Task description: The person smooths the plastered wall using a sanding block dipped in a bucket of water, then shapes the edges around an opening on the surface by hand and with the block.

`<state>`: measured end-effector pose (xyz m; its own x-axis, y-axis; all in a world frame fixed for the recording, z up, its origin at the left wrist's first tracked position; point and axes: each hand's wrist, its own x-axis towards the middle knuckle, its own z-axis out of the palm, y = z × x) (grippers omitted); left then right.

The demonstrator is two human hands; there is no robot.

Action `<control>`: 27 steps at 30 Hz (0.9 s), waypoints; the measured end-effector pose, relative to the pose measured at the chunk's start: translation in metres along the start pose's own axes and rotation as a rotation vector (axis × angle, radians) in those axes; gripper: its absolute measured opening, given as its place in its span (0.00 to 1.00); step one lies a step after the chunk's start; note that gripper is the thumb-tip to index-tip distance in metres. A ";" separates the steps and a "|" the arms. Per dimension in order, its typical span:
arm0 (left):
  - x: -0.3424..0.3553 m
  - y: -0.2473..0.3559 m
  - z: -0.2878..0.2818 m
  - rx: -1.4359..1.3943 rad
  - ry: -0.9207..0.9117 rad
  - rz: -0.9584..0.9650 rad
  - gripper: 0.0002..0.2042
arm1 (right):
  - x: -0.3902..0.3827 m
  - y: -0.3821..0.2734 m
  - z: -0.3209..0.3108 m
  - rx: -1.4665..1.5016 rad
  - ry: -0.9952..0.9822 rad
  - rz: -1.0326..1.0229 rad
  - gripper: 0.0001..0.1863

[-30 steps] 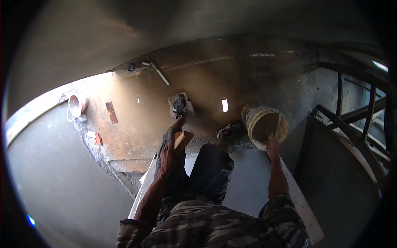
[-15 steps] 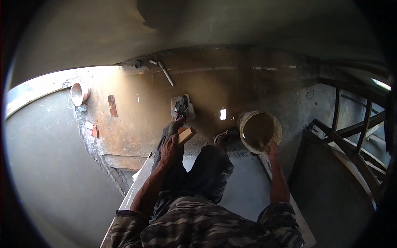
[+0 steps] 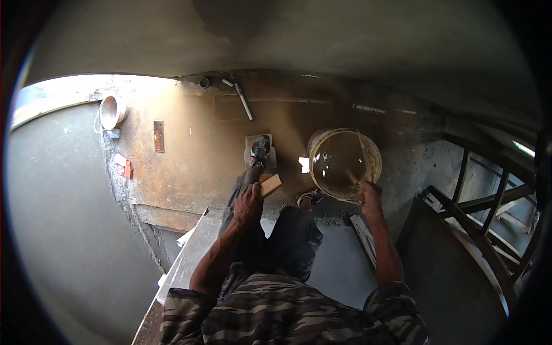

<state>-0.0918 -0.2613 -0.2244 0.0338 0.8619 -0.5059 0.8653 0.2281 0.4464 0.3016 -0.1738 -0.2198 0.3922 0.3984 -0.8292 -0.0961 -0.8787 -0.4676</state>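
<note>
My left hand [image 3: 248, 204] is closed around a tan rectangular block [image 3: 271, 186], with a bit of orange-red showing beside the fingers. It is held out above my left leg. A round bucket [image 3: 316, 179] with murky liquid inside stands out to my right. My right hand [image 3: 371, 198] is closed in a fist at the bucket's near right rim. A thin line, which looks like the bucket's handle, runs across the opening toward that hand. Whether the bucket rests on the floor or hangs from the hand, I cannot tell.
My left shoe [image 3: 260, 148] is on a square slab [image 3: 250, 161]. A white bucket [image 3: 113, 112], a rusty strip [image 3: 158, 136], an orange piece [image 3: 128, 169] and a pipe [image 3: 245, 102] lie farther left. Dark frame bars [image 3: 487, 199] stand at right; a wall rises ahead.
The bucket and my right hand have moved left, nearer my feet. The tan block stays in my left hand, a little to the right in the view, which has itself shifted.
</note>
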 end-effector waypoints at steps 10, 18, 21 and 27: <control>-0.002 -0.050 0.001 -0.006 0.042 -0.077 0.16 | 0.018 -0.042 0.202 -0.032 -0.187 -0.040 0.14; 0.012 -0.061 0.019 -0.079 0.196 0.028 0.22 | 0.102 -0.069 0.289 -0.050 -0.398 -0.059 0.08; 0.003 -0.067 0.003 -0.162 0.102 -0.085 0.18 | 0.089 -0.067 0.336 -0.108 -0.385 -0.027 0.11; 0.014 -0.063 0.002 -0.228 0.141 -0.083 0.19 | 0.096 -0.066 0.355 -0.083 -0.354 -0.002 0.11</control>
<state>-0.1452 -0.2641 -0.2610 -0.1161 0.8869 -0.4472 0.7267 0.3828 0.5704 0.0208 0.0158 -0.3770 0.0496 0.4540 -0.8896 -0.0155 -0.8903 -0.4552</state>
